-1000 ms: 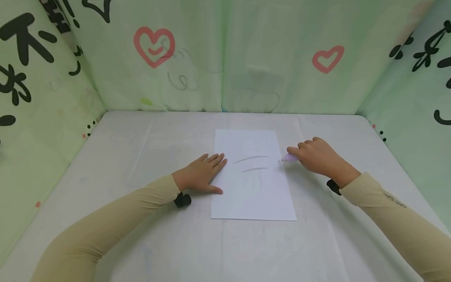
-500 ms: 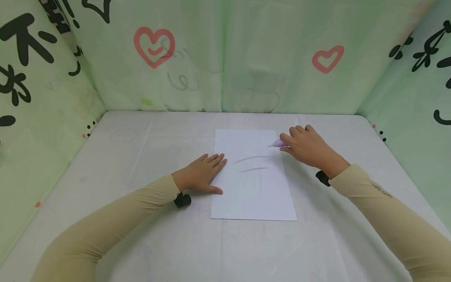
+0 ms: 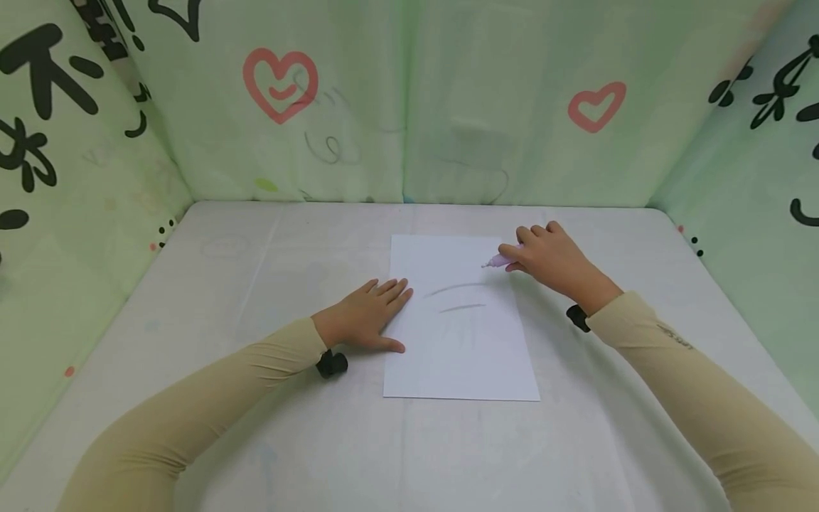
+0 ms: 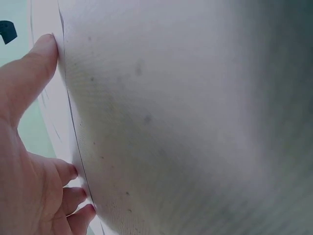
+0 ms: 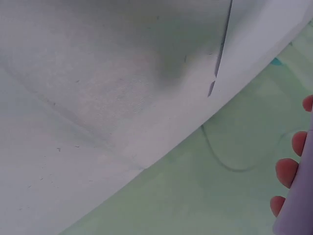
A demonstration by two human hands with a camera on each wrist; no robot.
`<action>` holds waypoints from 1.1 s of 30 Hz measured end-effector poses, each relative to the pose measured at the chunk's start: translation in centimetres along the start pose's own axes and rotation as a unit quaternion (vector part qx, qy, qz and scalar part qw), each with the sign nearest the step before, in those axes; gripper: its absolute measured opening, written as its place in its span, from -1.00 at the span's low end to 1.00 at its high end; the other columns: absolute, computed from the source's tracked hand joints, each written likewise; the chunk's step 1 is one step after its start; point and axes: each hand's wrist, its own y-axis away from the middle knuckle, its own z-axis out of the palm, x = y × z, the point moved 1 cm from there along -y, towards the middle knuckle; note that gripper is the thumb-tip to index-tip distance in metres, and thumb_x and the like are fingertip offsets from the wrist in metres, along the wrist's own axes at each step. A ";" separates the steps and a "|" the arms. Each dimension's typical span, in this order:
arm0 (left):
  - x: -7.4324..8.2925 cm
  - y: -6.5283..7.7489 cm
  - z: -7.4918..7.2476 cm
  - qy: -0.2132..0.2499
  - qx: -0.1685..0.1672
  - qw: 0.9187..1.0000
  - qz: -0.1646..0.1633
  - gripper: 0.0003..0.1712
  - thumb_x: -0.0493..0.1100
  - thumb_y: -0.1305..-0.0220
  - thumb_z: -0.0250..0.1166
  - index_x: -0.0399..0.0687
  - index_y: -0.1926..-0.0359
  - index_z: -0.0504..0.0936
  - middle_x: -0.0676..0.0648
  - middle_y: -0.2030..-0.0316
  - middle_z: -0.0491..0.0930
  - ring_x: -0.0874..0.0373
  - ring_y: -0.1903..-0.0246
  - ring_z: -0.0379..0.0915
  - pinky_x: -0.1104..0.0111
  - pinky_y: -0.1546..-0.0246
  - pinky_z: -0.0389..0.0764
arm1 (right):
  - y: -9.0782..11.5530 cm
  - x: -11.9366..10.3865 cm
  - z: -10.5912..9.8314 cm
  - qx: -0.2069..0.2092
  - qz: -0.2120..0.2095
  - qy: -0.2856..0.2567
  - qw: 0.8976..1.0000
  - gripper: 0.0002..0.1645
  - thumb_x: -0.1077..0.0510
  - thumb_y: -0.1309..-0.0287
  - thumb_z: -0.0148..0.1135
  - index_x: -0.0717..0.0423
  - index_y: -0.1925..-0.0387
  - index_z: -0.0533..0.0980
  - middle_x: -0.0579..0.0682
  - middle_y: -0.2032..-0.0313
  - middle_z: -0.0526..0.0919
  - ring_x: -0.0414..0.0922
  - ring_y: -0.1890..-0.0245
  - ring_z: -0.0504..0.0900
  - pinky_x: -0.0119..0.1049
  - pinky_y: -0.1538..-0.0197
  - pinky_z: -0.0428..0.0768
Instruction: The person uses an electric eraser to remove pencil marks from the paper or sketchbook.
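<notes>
Left hand (image 3: 365, 316), fingers spread wide, rests at the left edge of the white paper (image 3: 461, 363); two grey strokes (image 3: 462, 308) mark its middle; just beyond, the right hand (image 3: 553, 259) grips a purple pen (image 3: 499, 261) over the paper's upper right; behind, a green backdrop (image 3: 461, 43).

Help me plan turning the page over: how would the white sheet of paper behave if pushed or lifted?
The white sheet of paper is probably very light, as its edge looks thin. Lifted by one corner, it would likely droop, being broad and thin. Pushed, it may slide or buckle, since it lies flat on the white table cover.
</notes>
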 end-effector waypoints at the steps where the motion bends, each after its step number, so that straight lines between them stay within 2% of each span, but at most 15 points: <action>1: 0.0 0.0 0.0 0.000 0.001 1.000 0.001 0.14 0.47 -0.16 0.02 -0.15 -0.48 -0.15 -0.16 -0.48 -0.17 -0.03 -0.48 -0.20 0.02 -0.43 -0.07 | 0.0 0.0 0.1 -0.007 0.002 -0.005 1.000 -0.60 0.01 0.11 0.43 0.02 0.37 0.37 0.09 0.55 0.43 0.02 0.60 0.43 -0.18 0.49 0.34; 4: 0.0 0.0 0.0 0.000 0.005 1.000 0.002 0.14 0.47 -0.16 0.02 -0.15 -0.47 -0.14 -0.17 -0.48 -0.16 -0.04 -0.47 -0.20 0.01 -0.43 -0.07 | 0.2 0.2 0.1 -0.035 0.010 -0.018 0.999 -0.62 0.01 0.06 0.40 0.05 0.35 0.37 0.09 0.54 0.43 0.00 0.60 0.43 -0.24 0.52 0.25; 12: 0.0 0.2 -0.1 0.004 0.009 1.000 0.003 0.14 0.47 -0.15 0.03 -0.15 -0.47 -0.13 -0.17 -0.48 -0.15 -0.04 -0.47 -0.19 0.01 -0.43 -0.06 | 0.6 0.2 0.0 -0.133 0.029 -0.017 0.991 -0.66 0.06 -0.10 0.32 0.17 0.19 0.44 0.11 0.35 0.59 0.05 0.38 0.55 -0.12 0.38 0.42; 15: 0.0 0.2 -0.1 0.004 0.008 1.000 0.004 0.14 0.47 -0.15 0.04 -0.16 -0.47 -0.12 -0.18 -0.48 -0.15 -0.04 -0.47 -0.19 0.01 -0.43 -0.06 | 0.7 0.2 -0.1 -0.155 0.032 -0.016 0.987 -0.66 0.09 -0.14 0.28 0.19 0.14 0.42 0.11 0.30 0.63 0.07 0.32 0.56 -0.09 0.33 0.44; 18: 0.0 0.2 -0.2 0.002 0.008 1.000 0.005 0.13 0.46 -0.16 0.03 -0.16 -0.47 -0.13 -0.18 -0.48 -0.15 -0.04 -0.47 -0.19 0.01 -0.43 -0.05 | 0.8 0.3 -0.1 -0.147 0.029 -0.014 0.989 -0.68 0.11 -0.13 0.29 0.18 0.17 0.41 0.11 0.34 0.61 0.06 0.35 0.56 -0.12 0.35 0.42; 21: 0.0 0.2 -0.1 0.000 0.009 1.000 0.006 0.13 0.46 -0.16 0.03 -0.16 -0.47 -0.13 -0.17 -0.48 -0.16 -0.04 -0.47 -0.19 0.01 -0.43 -0.05 | 1.0 0.4 0.0 -0.118 0.021 -0.006 0.993 -0.70 0.11 -0.07 0.34 0.14 0.25 0.43 0.09 0.41 0.58 0.05 0.41 0.54 -0.12 0.36 0.39; 26: -0.1 0.1 0.1 -0.002 0.017 1.000 0.008 0.13 0.47 -0.16 0.02 -0.16 -0.47 -0.12 -0.18 -0.48 -0.14 -0.05 -0.47 -0.16 0.01 -0.42 -0.04 | 1.1 0.4 0.0 -0.075 0.016 -0.002 0.997 -0.71 0.13 0.05 0.41 0.06 0.26 0.53 0.09 0.40 0.64 0.06 0.39 0.56 0.05 0.21 0.46; 33: -0.1 0.0 0.2 -0.002 0.013 1.000 0.005 0.14 0.48 -0.15 0.02 -0.15 -0.47 -0.12 -0.17 -0.48 -0.14 -0.04 -0.47 -0.17 0.01 -0.43 -0.04 | 1.3 0.1 0.4 -0.074 0.011 -0.018 0.997 -0.67 0.15 0.07 0.43 0.05 0.19 0.57 0.10 0.36 0.65 0.07 0.34 0.56 0.00 0.25 0.45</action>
